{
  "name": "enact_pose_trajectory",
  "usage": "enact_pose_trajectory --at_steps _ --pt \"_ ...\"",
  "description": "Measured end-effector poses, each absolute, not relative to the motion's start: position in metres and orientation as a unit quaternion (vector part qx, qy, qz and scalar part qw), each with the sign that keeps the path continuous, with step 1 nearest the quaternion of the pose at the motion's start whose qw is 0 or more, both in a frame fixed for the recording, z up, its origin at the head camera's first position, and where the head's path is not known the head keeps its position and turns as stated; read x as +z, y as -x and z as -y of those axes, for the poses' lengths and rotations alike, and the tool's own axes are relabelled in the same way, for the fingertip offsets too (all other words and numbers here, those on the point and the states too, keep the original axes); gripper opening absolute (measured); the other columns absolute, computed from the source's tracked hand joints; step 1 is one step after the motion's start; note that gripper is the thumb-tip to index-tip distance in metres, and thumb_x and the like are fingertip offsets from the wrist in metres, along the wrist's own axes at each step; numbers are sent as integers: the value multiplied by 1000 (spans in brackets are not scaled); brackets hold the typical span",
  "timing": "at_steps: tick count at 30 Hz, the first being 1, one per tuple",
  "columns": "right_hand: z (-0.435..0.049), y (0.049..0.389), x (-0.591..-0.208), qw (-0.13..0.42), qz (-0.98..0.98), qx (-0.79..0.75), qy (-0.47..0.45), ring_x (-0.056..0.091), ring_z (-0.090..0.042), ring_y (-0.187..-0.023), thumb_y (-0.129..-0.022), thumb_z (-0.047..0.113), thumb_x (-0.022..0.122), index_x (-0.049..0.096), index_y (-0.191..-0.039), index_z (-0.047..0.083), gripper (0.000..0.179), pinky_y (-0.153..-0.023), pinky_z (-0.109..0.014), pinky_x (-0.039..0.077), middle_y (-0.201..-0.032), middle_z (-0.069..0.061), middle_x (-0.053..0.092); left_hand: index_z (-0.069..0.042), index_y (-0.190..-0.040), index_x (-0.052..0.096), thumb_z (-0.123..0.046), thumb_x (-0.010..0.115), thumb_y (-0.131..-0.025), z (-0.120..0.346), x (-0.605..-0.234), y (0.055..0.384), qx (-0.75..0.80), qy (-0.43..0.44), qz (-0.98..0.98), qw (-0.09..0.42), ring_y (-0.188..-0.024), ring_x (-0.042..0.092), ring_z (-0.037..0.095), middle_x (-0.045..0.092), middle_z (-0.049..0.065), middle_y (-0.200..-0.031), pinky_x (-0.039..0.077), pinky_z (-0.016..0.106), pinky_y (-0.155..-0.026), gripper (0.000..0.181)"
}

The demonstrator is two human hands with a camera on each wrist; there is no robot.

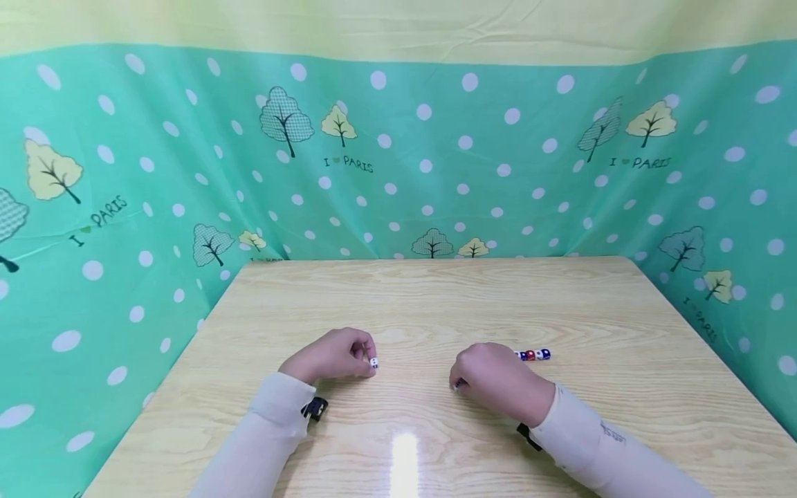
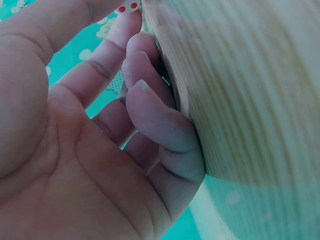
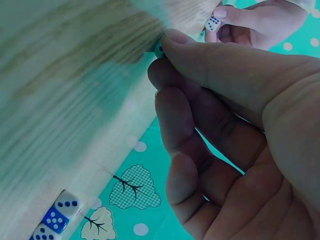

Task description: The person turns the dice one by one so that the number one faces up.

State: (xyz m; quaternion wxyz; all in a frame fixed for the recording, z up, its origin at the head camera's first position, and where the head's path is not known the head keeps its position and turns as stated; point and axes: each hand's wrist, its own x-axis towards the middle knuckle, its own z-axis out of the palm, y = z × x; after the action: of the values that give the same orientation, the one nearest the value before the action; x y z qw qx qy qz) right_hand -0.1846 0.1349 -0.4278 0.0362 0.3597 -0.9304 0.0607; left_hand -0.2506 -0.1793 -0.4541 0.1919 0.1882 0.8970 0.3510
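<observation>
Near the middle of the table, my left hand (image 1: 339, 354) pinches a small white die (image 1: 373, 362) between thumb and index finger. Red pips show on that die (image 2: 129, 7) in the left wrist view, and dark blue pips face the right wrist camera. My right hand (image 1: 495, 379) is a short way to the right, knuckles up, its thumb and index fingertip pinching another die (image 3: 159, 49) close to the tabletop. Most of this die is hidden by the fingers; a dark pip shows. Behind the right hand lies a row of dice (image 1: 530, 355) in white, blue and red, partly covered by that hand.
The light wood-grain table (image 1: 423, 297) reaches back to a green dotted curtain (image 1: 398, 166) printed with trees, which also hangs along both sides. A bright light reflection lies on the tabletop at the front. Dark straps circle both wrists by the pale sleeves (image 1: 274, 415).
</observation>
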Motion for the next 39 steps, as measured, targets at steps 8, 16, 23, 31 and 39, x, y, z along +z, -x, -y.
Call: enact_pose_trajectory --at_steps 8,16,23,31,39 --pt "-144 181 -427 46 919 87 -383 63 1 -75 -81 11 88 82 -83 23 13 -70 -23 55 -80 12 71 -15 -90 67 -17 85 -84 178 -454 252 350 -191 -897 192 -64 48 14 55 0 -73 39 29 -58 20" --pt "-147 183 -428 18 918 95 -384 61 -2 -77 -80 12 89 80 -86 21 14 -72 -25 56 -82 11 70 -16 -90 67 -17 86 -84 178 -454 252 351 -192 -896 193 -65 49 14 56 1 -74 41 30 -59 20" --pt "-148 185 -432 10 921 102 -376 58 1 -77 -82 17 86 77 -95 18 16 -72 -24 56 -87 10 70 -16 -90 67 -18 85 -84 178 -454 252 347 -194 -898 190 -64 49 14 56 1 -74 41 30 -59 20" --pt "-146 185 -434 6 918 109 -382 53 3 -71 -86 15 82 76 -85 18 6 -68 -21 54 -81 11 66 -16 -90 67 -18 86 -84 178 -453 253 343 -194 -899 189 -64 49 14 56 0 -74 41 30 -60 20" --pt "-146 186 -433 1 915 119 -386 55 2 -74 -86 14 82 76 -85 20 9 -70 -21 54 -81 13 67 -16 -90 67 -18 86 -84 179 -453 253 345 -193 -899 190 -65 50 14 56 0 -74 42 30 -59 20"
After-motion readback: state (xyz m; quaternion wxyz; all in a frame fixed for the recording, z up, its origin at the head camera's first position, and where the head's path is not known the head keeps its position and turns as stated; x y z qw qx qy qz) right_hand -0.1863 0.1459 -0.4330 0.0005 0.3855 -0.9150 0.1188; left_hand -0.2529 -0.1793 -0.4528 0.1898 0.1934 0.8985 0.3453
